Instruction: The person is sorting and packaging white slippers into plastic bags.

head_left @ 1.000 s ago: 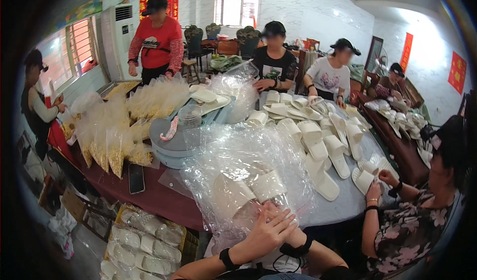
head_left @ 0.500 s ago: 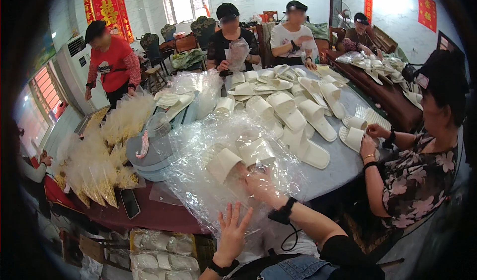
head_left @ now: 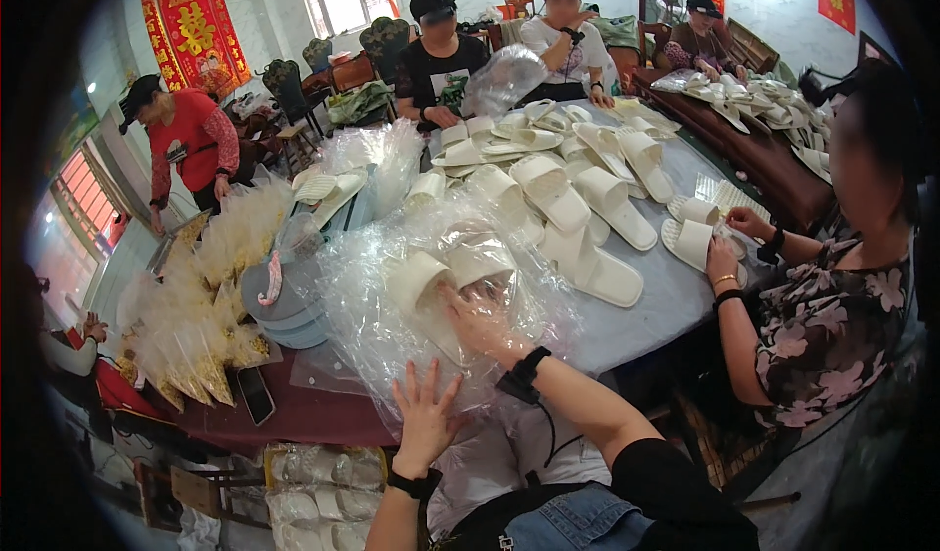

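A pair of cream slippers (head_left: 419, 283) lies under crinkled clear film, inside a large clear plastic bag (head_left: 354, 341) at the table's near edge. My right hand (head_left: 482, 324) reaches into the bag with its fingers at the straps, gripping the pair; film partly hides the fingertips. My left hand (head_left: 425, 409) rests on the bag's near edge, with fingers spread and nothing in it.
Loose cream slippers (head_left: 573, 194) are heaped beyond the bag. Left are a grey-blue tub (head_left: 284, 306), bags of yellow bits (head_left: 181, 341) and a phone (head_left: 257, 396). Packed slippers fill a yellow crate (head_left: 328, 497) below. A co-worker's hands (head_left: 729, 252) handle slippers at right; others work around the table.
My right hand and the slippers have moved farther into the bag, away from me and leftward. My left hand stays spread at the near edge. The view has shifted slightly.
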